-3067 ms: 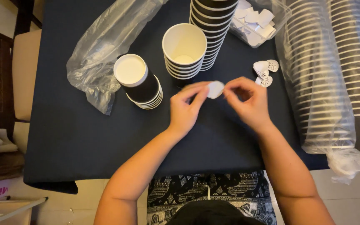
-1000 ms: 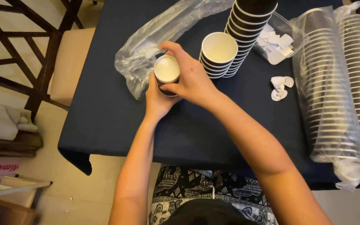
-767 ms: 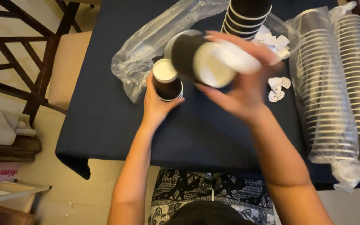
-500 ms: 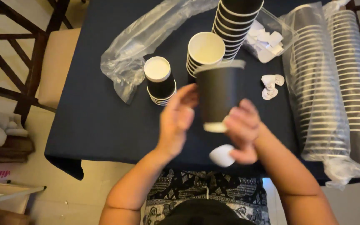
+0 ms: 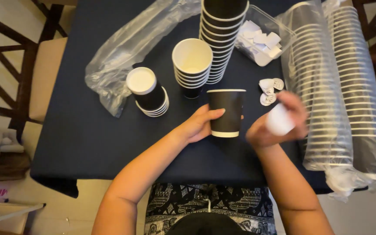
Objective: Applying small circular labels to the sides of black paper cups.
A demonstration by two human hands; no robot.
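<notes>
— What does the left hand (image 5: 198,125) have?

— It grasps a single black paper cup (image 5: 226,112) by its side, thumb toward the wearer's side of the cup and the fingers hidden behind it. The cup stands upright, mouth up, its white base band level with the fingertips.

— And the right hand (image 5: 276,123)?

— Just right of that cup, apart from it and blurred. It pinches a white sticker (image 5: 279,119) between thumb and fingers.

— What sits beyond the held cup?

— Directly past it, a short stack of open cups (image 5: 192,61), white inside; past that, a tall stack of black cups (image 5: 221,35). Left of the grip and further out, an upturned stack (image 5: 146,90) shows its white bottom, with a crumpled clear bag (image 5: 127,48) beyond it.

— To the right?

— Three small white stickers (image 5: 268,90) lie on the dark tablecloth (image 5: 88,135) just beyond the right hand. A clear box of stickers (image 5: 261,38) sits further out, and two long plastic-sleeved rows of cups (image 5: 340,87) lie to the far right.
</notes>
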